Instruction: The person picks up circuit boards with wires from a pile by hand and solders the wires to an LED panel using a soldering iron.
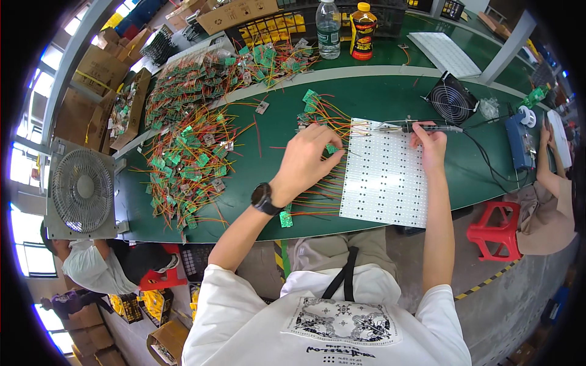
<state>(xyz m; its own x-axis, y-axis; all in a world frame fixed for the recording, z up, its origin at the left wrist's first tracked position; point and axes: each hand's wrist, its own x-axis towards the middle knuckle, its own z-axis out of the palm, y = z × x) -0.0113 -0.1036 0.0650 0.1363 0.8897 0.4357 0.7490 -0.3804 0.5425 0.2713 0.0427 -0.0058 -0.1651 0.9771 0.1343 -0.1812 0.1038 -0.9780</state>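
Note:
A white panel [381, 177] covered with rows of small dark marks lies on the green table in front of me. Thin red and yellow wires run from its left side to small green circuit boards, one [286, 218] near the table's front edge. My left hand [310, 155] is closed beside the panel's left edge, its thumb and fingers pinching a small green circuit board [331, 148], mostly hidden. Over the panel's upper right, my right hand [431, 145] grips a soldering iron [450, 128]. The iron's metal tip points left over the panel's top rows.
A large heap of wired circuit boards [189, 161] covers the table's left. Behind stand a water bottle [328, 33] and a drink bottle [362, 33]. A black fan [452, 100] and a blue soldering station [519, 143] stand right; cables cross there. Other people sit at both sides.

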